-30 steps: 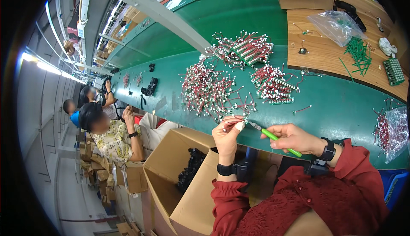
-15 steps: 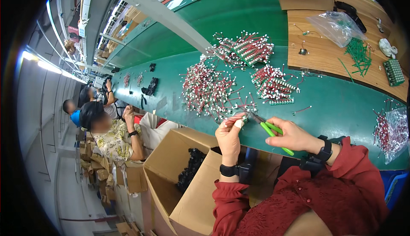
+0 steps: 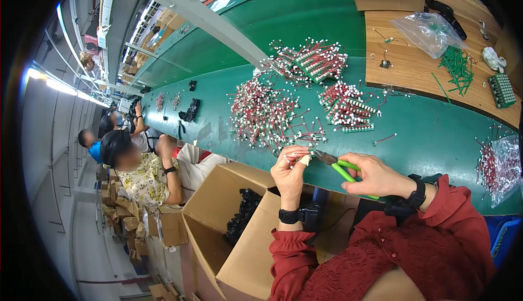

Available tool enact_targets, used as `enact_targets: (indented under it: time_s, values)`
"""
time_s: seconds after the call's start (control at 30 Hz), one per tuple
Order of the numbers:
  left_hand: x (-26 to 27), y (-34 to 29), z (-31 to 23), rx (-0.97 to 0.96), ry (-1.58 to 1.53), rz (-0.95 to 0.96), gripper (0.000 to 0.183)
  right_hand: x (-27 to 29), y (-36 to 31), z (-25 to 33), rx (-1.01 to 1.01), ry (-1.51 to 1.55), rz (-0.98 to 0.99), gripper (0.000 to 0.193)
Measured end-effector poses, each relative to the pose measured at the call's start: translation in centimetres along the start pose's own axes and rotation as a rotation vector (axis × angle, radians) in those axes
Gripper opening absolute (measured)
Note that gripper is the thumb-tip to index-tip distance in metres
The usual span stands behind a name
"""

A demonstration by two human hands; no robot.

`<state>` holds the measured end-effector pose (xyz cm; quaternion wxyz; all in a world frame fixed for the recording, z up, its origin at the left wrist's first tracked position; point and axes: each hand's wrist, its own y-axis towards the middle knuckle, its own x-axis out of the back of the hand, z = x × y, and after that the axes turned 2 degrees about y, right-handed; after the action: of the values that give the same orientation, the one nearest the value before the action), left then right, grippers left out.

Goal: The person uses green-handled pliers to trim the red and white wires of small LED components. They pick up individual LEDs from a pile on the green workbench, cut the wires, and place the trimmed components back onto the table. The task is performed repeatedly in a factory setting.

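My left hand (image 3: 289,177) pinches a small green circuit board piece with red wires (image 3: 311,151) just above the bench's near edge. A pale cover seems to sit on the thumb tip. My right hand (image 3: 376,176) is closed round green-handled pliers (image 3: 345,173), their dark jaws meeting the piece at my left fingertips. Whether the jaws are closed on it is too small to tell. Just beyond my left hand lies a loose heap of red-wired pieces with white ends (image 3: 261,113). Two stacks of joined wired boards, a nearer one (image 3: 348,108) and a farther one (image 3: 310,64), lie behind.
A wooden board (image 3: 403,72) at the right carries green strips (image 3: 456,69), a clear bag (image 3: 430,34) and a green block (image 3: 502,90). More wired pieces lie by a plastic bag (image 3: 505,170). An open carton (image 3: 218,219) stands left of me. Co-workers (image 3: 144,170) sit farther left.
My right hand and the pliers have shifted slightly left, and the jaws now lie lower and flatter against the piece. My left hand has moved a little left.
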<state>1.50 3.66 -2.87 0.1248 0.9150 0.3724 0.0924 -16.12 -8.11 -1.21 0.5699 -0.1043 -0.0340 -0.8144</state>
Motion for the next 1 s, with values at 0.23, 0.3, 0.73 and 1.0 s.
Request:
enact_targets:
  time_s: [0.23, 0.3, 0.73, 1.0]
  values:
    - [0.4, -0.1, 0.1, -0.152, 0.158, 0.001, 0.012, -0.1, 0.2, -0.3, -0.005, 0.05, 0.058, 0.046]
    - [0.3, 0.0, 0.0, -0.175, 0.194, 0.012, 0.012, -0.2, 0.3, -0.8, -0.009, 0.074, 0.062, 0.044]
    - [0.3, -0.9, 2.8, 0.339, -0.676, -0.092, 0.011, 0.5, 0.4, 0.4, -0.346, 1.339, 0.355, 0.033]
    - [-0.5, -0.9, 1.5, 0.309, -0.333, -0.109, 0.013, -0.4, 0.7, -0.5, -0.173, 0.313, 0.091, 0.043]
